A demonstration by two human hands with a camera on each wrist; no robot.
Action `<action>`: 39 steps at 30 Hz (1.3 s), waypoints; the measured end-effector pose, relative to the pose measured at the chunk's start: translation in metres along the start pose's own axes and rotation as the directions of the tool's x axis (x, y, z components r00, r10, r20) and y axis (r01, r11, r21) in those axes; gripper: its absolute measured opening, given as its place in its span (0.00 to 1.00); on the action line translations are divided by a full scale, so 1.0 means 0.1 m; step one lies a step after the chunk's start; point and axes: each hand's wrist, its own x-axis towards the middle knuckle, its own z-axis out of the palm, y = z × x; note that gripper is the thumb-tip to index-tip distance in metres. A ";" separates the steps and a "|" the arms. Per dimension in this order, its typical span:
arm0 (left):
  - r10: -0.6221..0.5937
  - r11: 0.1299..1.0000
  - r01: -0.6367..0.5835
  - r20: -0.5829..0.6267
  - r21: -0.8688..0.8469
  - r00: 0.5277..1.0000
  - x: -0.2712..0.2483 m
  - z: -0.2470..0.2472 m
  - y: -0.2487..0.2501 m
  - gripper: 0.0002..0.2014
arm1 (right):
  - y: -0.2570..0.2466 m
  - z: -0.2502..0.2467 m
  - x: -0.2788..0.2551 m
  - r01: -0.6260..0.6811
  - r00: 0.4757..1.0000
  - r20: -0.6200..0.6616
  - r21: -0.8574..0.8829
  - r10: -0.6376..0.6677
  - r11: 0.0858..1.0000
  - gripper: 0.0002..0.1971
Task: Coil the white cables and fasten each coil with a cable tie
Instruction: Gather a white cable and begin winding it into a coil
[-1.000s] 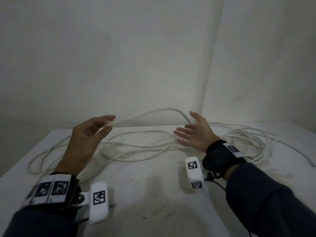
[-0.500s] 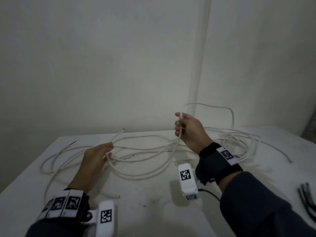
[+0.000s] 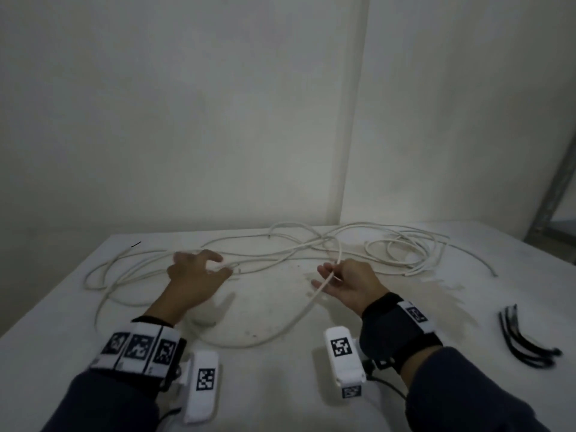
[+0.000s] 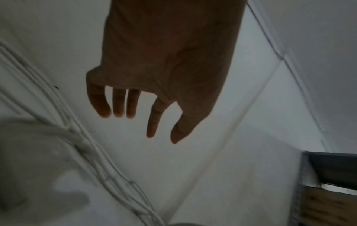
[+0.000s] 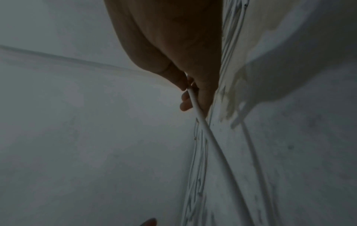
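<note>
Long white cables (image 3: 280, 254) lie tangled across the back of the white table (image 3: 280, 385), with looser loops (image 3: 405, 251) at the right. My left hand (image 3: 215, 263) hovers palm down over the strands at the left. In the left wrist view the left hand (image 4: 139, 122) has its fingers straight and holds nothing, and the cables (image 4: 92, 152) run below it. My right hand (image 3: 330, 275) pinches one white cable (image 3: 299, 316), which sags in a loop towards my left wrist. The right wrist view shows that cable (image 5: 208, 134) leaving thumb and fingers (image 5: 185, 105). Black cable ties (image 3: 526, 338) lie at the right.
Two pale walls meet in a corner (image 3: 352, 182) right behind the table. A grey metal shelf post (image 3: 554, 198) stands past the table's right edge, and the shelf (image 4: 328, 183) also shows in the left wrist view. A small black mark (image 3: 136, 244) sits at the far left.
Both hands have come down towards the table. The left hand has let go of its strand and spread its fingers. The right hand still holds its cable, now lower.
</note>
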 end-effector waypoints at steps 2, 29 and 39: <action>0.005 0.982 0.044 0.257 -0.183 0.966 -0.30 0.08 0.20 0.17 | 0.11 0.04 -0.06 0.006 1.000 0.027 0.112 -0.009 0.994 0.12; -0.389 0.259 -0.086 -0.185 -0.962 0.902 0.12 0.31 -0.59 0.07 | 0.33 -0.42 0.51 0.172 0.958 -0.270 0.285 -0.093 0.943 0.10; 0.011 0.591 0.030 0.046 -0.806 0.999 -0.06 0.37 -0.44 0.30 | 0.35 -0.39 0.43 0.141 0.987 -0.101 0.147 -0.127 0.979 0.13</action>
